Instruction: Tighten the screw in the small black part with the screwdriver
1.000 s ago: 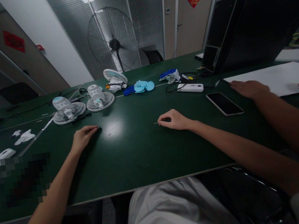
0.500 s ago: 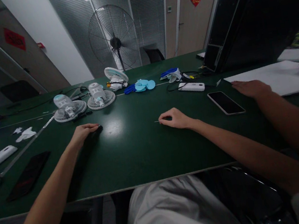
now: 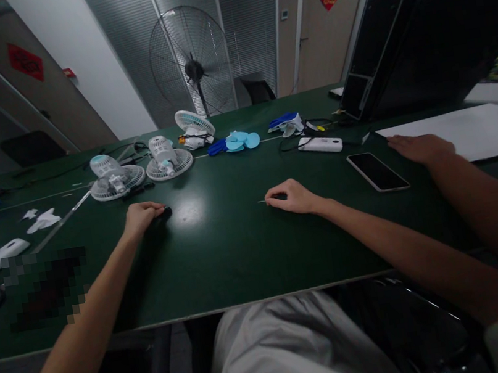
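My left hand (image 3: 142,217) is closed on a small black object (image 3: 167,212), held low over the dark green table (image 3: 220,247). To the right, my right hand (image 3: 292,197) pinches a thin, light-coloured stick (image 3: 261,201) that points left from the fingertips. What exactly either thing is, I cannot make out. A phone (image 3: 378,171) with a dark screen lies on the table to the right of my right hand.
Small white fans (image 3: 169,164), light blue fan blades (image 3: 242,141), gloves (image 3: 285,124) and a white power strip (image 3: 320,144) lie farther back. Another person's hand (image 3: 421,147) rests by white paper (image 3: 478,127). A black computer case (image 3: 366,63) stands at the right.
The black object in my left hand sits slightly more to the right. My right hand stays almost still. A dark hand at the far right edge has gone out of view.
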### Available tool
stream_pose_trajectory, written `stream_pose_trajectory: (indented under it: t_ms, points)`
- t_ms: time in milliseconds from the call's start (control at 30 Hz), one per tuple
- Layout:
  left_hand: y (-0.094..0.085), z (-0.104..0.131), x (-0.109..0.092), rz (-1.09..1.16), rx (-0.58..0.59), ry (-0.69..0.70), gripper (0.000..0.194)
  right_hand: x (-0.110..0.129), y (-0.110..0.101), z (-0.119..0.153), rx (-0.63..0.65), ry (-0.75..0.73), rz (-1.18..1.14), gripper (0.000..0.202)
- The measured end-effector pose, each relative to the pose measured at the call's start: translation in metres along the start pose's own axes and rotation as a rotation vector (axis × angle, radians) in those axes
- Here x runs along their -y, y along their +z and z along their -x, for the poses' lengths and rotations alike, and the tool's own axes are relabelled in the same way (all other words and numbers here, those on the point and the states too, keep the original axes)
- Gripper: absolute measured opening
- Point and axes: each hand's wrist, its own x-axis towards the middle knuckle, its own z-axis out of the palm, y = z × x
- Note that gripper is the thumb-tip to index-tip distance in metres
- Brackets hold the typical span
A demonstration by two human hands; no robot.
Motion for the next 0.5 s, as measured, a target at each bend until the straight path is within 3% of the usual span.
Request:
stream_pose_trajectory:
  t_ms: [367, 500]
  points:
    - [0.028, 0.028, -0.015, -0.568, -0.234, 0.479, 0.035, 0.004, -0.001, 0.001, 0.012, 0.028, -0.001, 0.03]
    - [0.032, 0.032, -0.019, -0.717, -0.216, 0.577, 0.041, 0.005, -0.001, 0.0, -0.006, 0.006, 0.021, 0.027]
